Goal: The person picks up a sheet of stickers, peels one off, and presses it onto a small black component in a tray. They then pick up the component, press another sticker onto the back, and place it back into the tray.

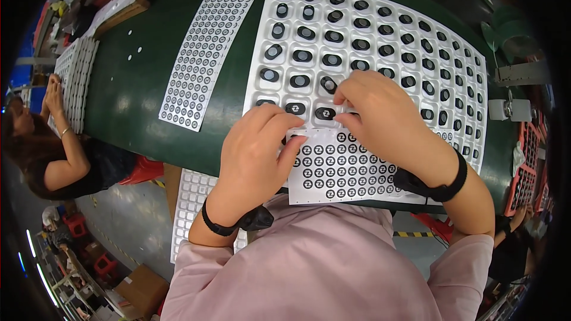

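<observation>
A white moulded tray (257, 92) holds rows of small black oval parts, each in its own cell. My left hand (253, 148) hovers at the tray's near left corner, its thumb and forefinger apart over the sticker sheet's top edge. Beside it lies a black oval part (295, 109) bearing a white round mark. Another marked oval part (325, 113) sits to its right, close to my right hand (380, 116). That hand's fingers are bent, with a gap between thumb and forefinger. Below both hands, a white sheet of round black stickers (339, 166) overlaps the tray's near edge.
A second sticker sheet (208, 59) lies left of the tray on the green table (128, 83). Small white discs (140, 49) are scattered farther left. At the far left sits a co-worker (65, 160) by stacked trays (77, 83). Red trays (523, 172) stand at the right.
</observation>
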A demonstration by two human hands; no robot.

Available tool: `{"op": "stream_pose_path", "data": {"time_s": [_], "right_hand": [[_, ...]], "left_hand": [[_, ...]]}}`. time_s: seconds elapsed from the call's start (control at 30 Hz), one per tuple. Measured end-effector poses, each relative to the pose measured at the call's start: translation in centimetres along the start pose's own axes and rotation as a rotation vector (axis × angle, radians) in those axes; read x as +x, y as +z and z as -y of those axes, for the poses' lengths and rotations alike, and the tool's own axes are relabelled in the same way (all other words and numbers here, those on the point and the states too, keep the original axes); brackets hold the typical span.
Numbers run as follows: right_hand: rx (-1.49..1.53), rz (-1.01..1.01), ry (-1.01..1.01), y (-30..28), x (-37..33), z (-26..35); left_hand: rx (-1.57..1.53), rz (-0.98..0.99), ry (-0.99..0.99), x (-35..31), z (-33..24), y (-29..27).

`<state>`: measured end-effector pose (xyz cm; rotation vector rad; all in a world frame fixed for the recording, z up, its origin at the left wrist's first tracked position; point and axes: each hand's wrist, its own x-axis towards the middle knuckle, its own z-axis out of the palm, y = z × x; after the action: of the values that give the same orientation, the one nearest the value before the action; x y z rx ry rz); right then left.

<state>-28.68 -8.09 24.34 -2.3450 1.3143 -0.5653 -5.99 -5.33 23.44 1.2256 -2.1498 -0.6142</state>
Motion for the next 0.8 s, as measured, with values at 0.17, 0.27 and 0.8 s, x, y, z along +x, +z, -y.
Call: {"op": "stream_pose_path", "data": {"time_s": [0.17,0.27,0.8], "right_hand": [[-0.002,0.013,0.088,-2.3,-2.9,1.4],[-0.006,-0.046,0.181,-2.5,-4.8,2.2],[0.095,-0.388,0.173,2.0,-6.2,2.8]], "left_hand": [[0.083,0.104,0.109,1.3,-0.8,0.5],[0.193,0.22,0.118,2.0,-1.5,1.2],[-0.169,0.351,0.044,2.8,-1.6,1.6]]}}
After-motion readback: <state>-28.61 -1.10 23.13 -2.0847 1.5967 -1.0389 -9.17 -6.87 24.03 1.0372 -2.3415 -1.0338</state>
